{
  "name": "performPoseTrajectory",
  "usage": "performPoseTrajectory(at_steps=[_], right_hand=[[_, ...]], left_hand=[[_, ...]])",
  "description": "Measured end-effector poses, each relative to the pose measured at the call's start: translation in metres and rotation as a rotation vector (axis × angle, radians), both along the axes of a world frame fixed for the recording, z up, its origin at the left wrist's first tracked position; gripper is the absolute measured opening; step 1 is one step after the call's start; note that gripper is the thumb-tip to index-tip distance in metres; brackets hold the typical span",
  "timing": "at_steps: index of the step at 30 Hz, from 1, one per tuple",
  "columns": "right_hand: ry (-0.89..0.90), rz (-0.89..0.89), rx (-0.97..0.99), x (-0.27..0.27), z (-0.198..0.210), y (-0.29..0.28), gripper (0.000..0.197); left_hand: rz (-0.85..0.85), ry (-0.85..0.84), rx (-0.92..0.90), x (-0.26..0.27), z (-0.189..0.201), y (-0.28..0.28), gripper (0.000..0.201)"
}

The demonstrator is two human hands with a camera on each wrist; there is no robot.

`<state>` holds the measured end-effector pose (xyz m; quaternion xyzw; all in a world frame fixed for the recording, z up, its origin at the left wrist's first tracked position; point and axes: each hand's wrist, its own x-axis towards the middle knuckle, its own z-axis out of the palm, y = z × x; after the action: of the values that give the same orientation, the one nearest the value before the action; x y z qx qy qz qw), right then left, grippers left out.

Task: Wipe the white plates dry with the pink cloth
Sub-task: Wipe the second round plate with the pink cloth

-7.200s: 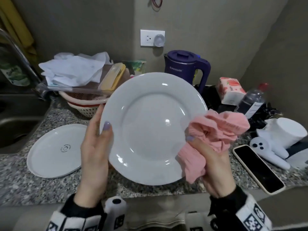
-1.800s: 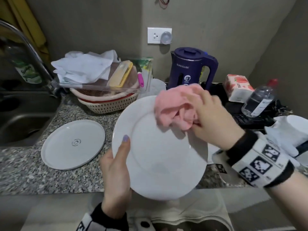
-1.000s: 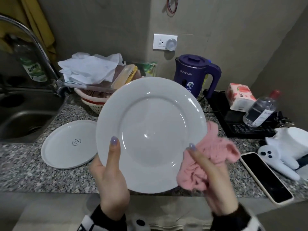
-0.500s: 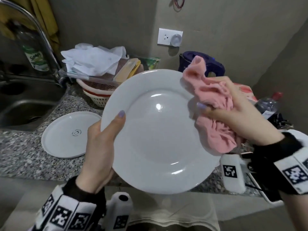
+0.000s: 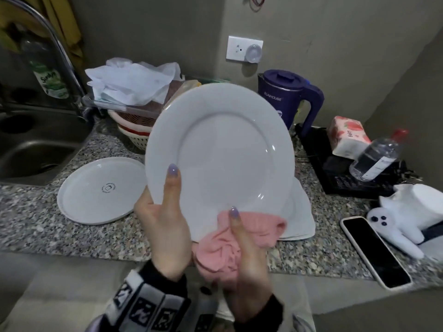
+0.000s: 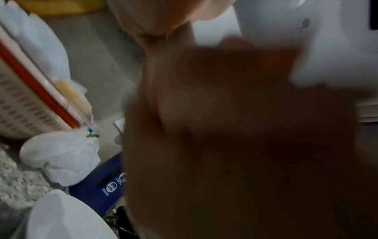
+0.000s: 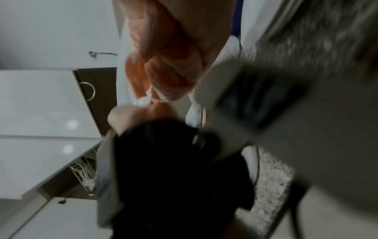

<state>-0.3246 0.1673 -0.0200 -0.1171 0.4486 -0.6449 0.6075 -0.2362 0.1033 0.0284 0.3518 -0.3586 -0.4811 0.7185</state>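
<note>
A large white plate (image 5: 223, 149) is held tilted upright above the counter edge, its face toward me. My left hand (image 5: 165, 216) grips its lower left rim, thumb on the front and fingers behind. My right hand (image 5: 242, 250) holds the bunched pink cloth (image 5: 223, 245) against the plate's bottom rim, thumb on the front of the rim. A second white plate (image 5: 100, 190) lies upside down on the counter at the left. More white plates (image 5: 299, 216) lie stacked behind the held one. The right wrist view shows the pink cloth (image 7: 163, 64) blurred; the left wrist view is mostly a blurred hand.
A steel sink (image 5: 31, 149) and tap stand at the left. Behind are a basket (image 5: 136, 133) with white bags, a purple kettle (image 5: 287, 99), a tissue pack (image 5: 347, 135) and a bottle (image 5: 376, 156). A phone (image 5: 376, 250) and white toy (image 5: 407, 214) lie at the right.
My right hand has swept the pink cloth from the plate's upper right rim down to its bottom rim. The plate has tipped more upright in my left hand.
</note>
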Motion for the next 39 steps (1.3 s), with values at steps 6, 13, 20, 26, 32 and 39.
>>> performPoseTrajectory(at_steps=[6, 13, 20, 26, 32, 39], right_hand=[[0.143, -0.140, -0.340, -0.049, 0.030, -0.025, 0.006], [0.416, -0.119, -0.390, -0.104, 0.073, -0.032, 0.019], [0.178, -0.427, -0.423, -0.050, 0.060, -0.034, 0.040], [0.010, -0.325, -0.277, -0.038, 0.037, -0.035, 0.061], [0.320, -0.198, -0.454, -0.093, 0.076, -0.026, 0.020], [0.206, -0.459, -0.375, -0.050, 0.058, -0.025, 0.061]], left_hand=[[-0.105, 0.013, -0.076, -0.017, -0.003, -0.008, 0.037], [-0.278, -0.236, -0.261, 0.011, 0.038, -0.063, 0.009], [-0.017, 0.055, -0.071, -0.024, 0.011, -0.036, 0.043], [-0.051, -0.021, -0.113, -0.029, 0.009, -0.006, 0.028], [-0.256, -0.371, -0.317, 0.027, 0.040, -0.060, 0.029], [0.143, -0.151, -0.225, -0.018, 0.011, -0.032, 0.016]])
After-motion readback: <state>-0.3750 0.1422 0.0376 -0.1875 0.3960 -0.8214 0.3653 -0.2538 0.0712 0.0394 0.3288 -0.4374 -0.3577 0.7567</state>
